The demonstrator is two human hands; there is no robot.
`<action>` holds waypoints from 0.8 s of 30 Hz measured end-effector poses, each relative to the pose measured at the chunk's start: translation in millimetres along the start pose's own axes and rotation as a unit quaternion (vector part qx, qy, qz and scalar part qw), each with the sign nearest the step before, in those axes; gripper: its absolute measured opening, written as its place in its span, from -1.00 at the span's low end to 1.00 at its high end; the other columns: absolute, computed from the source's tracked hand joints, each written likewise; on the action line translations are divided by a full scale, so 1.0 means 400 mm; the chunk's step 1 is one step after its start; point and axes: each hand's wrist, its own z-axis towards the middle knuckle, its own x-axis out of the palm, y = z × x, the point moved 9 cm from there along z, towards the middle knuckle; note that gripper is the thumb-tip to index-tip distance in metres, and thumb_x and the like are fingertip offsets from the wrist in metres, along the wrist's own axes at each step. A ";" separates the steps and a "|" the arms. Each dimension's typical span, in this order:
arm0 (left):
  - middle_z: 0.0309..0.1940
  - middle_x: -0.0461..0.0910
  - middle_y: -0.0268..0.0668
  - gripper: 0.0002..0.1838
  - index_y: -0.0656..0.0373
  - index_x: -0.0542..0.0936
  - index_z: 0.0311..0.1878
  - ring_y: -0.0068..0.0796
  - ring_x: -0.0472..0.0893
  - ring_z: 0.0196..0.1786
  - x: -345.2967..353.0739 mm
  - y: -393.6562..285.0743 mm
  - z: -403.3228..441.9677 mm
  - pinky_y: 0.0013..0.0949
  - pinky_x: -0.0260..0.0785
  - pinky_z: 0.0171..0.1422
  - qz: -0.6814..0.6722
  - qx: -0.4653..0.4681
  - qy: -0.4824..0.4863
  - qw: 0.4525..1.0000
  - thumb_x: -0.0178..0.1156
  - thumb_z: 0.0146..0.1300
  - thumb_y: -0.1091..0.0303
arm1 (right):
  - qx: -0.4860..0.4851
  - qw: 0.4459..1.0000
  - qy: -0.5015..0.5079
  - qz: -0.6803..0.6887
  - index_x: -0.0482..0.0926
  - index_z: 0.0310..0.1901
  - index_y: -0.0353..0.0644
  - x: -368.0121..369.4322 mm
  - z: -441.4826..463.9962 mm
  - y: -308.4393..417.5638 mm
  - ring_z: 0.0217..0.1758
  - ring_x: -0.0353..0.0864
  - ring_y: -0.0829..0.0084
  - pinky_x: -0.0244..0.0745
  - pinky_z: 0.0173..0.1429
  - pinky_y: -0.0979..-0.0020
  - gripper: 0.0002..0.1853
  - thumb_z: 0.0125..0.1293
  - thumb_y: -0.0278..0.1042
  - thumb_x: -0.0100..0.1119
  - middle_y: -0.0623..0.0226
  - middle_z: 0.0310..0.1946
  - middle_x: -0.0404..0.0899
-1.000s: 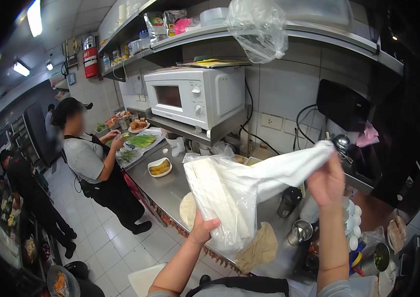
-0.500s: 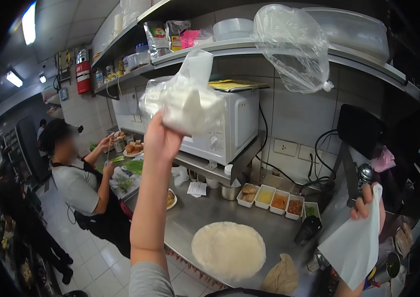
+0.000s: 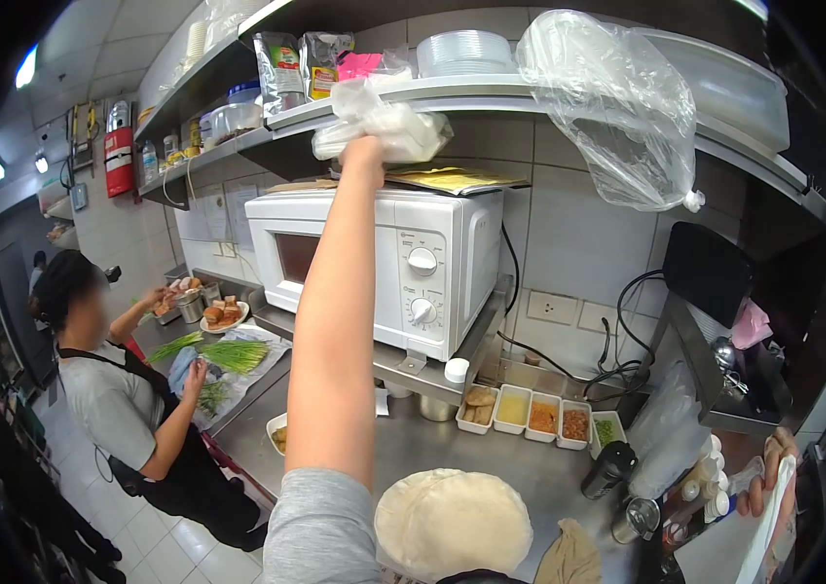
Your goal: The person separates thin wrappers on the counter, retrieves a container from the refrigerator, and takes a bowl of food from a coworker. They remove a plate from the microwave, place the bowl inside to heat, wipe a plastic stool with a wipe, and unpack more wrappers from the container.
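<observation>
Over the top of the white microwave (image 3: 442, 282), my left hand (image 3: 363, 164) is closed on a clear plastic bag (image 3: 413, 136) with white sheets, probably paper, inside. The bag is just under the shelf edge. At the far right, my right hand (image 3: 778, 457) grips a white paper sheet (image 3: 761, 530) that hangs down, seen nearly edge-on. Below my left arm, a round pale flatbread or dough disc (image 3: 454, 521) lies on the steel counter (image 3: 335, 526). Beside it is a crumpled tan cloth (image 3: 571, 555).
White containers of food (image 3: 543, 417) line the back of the counter near a black bottle (image 3: 609, 469). A knotted plastic bag (image 3: 607, 117) overhangs the steel shelf (image 3: 476, 90). To the left, a co-worker (image 3: 126, 389) stands by green stalks (image 3: 235, 355) and a plate of food (image 3: 225, 313).
My left hand has carried the plastic bag up and away, to above the microwave. The right hand and its paper sheet have shifted lower and further right. The camera view has shifted.
</observation>
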 end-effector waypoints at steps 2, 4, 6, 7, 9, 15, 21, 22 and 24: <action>0.44 -0.08 0.23 -0.30 0.23 0.13 0.43 0.17 -0.06 0.50 -0.023 -0.002 -0.004 0.22 -0.22 0.48 0.447 -0.083 -0.101 0.885 0.04 0.26 0.19 | -0.005 0.999 0.015 -0.031 0.14 -0.04 -0.02 0.017 -0.014 0.008 -0.78 0.29 0.47 0.41 -0.69 0.36 -0.86 0.55 -0.18 -0.35 0.37 -0.47 0.20; 0.46 -0.21 0.24 -0.32 0.24 0.21 0.40 0.15 -0.29 0.53 -0.031 -0.009 -0.009 0.26 -0.48 0.48 0.475 0.003 -0.133 0.870 0.01 0.25 0.12 | -0.008 0.997 0.044 -0.066 0.14 -0.07 -0.03 0.043 -0.032 0.011 -0.79 0.29 0.46 0.40 -0.71 0.36 -0.85 0.55 -0.18 -0.36 0.37 -0.48 0.21; 0.46 -0.18 0.23 -0.32 0.24 0.23 0.40 0.15 -0.25 0.53 -0.020 -0.027 -0.022 0.29 -0.51 0.47 0.525 -0.011 -0.075 0.848 0.02 0.24 0.13 | -0.010 0.992 0.078 -0.101 0.14 -0.09 -0.05 0.075 -0.044 0.005 -0.80 0.30 0.44 0.39 -0.74 0.36 -0.85 0.54 -0.18 -0.36 0.36 -0.49 0.21; 0.46 -0.16 0.23 -0.32 0.25 0.22 0.40 0.15 -0.23 0.53 -0.017 -0.025 -0.019 0.30 -0.51 0.47 0.524 -0.016 -0.047 0.850 0.03 0.24 0.14 | -0.011 0.988 0.097 -0.117 0.13 -0.11 -0.06 0.090 -0.046 0.000 -0.81 0.30 0.43 0.38 -0.75 0.36 -0.84 0.54 -0.18 -0.36 0.36 -0.49 0.21; 0.45 -0.11 0.20 -0.33 0.26 0.25 0.38 0.16 -0.18 0.52 -0.019 -0.053 -0.048 0.33 -0.50 0.46 0.514 0.034 -0.046 0.856 0.04 0.23 0.16 | -0.013 0.985 0.123 -0.119 0.13 -0.13 -0.07 0.120 -0.040 -0.020 -0.82 0.31 0.42 0.37 -0.78 0.35 -0.83 0.54 -0.18 -0.36 0.36 -0.49 0.22; 0.22 0.42 -0.02 -0.45 0.25 0.37 0.27 -0.13 0.31 0.36 -0.013 -0.101 -0.654 -0.20 0.08 0.43 0.088 0.435 0.100 0.891 0.18 0.27 0.22 | 0.049 0.994 0.093 -0.021 0.13 -0.29 -0.12 0.254 0.015 -0.163 -0.76 0.41 0.35 0.46 -0.71 0.31 -0.80 0.45 -0.31 -0.09 0.29 -0.61 0.23; 0.48 -0.15 0.07 0.06 0.25 -0.20 0.49 -0.10 -0.12 0.54 0.073 0.146 -1.283 -0.25 -0.18 0.53 -0.073 0.219 0.528 0.817 0.26 0.19 -0.03 | 0.097 0.938 0.315 -0.104 0.35 -0.36 -0.25 0.477 -0.047 -0.355 -0.32 0.48 0.36 0.39 -0.18 0.43 -0.77 0.32 -0.31 0.13 0.18 -0.34 0.41; 0.46 -0.07 0.02 -0.01 0.23 -0.18 0.50 -0.17 -0.02 0.51 0.063 0.191 -1.312 -0.28 -0.09 0.50 -0.109 0.162 0.502 0.842 0.22 0.25 0.02 | 0.087 0.923 0.350 -0.135 0.39 -0.30 -0.28 0.473 -0.060 -0.382 -0.26 0.47 0.36 0.37 -0.12 0.41 -0.78 0.32 -0.29 0.13 0.17 -0.31 0.42; 0.39 0.14 -0.11 -0.19 0.20 -0.08 0.49 -0.33 0.19 0.39 0.043 0.321 -1.377 -0.33 0.06 0.42 -0.215 0.040 0.400 0.890 0.11 0.35 0.15 | 0.068 0.889 0.411 -0.192 0.44 -0.20 -0.32 0.479 -0.112 -0.435 -0.18 0.44 0.37 0.34 -0.04 0.42 -0.75 0.31 -0.28 0.15 0.17 -0.23 0.42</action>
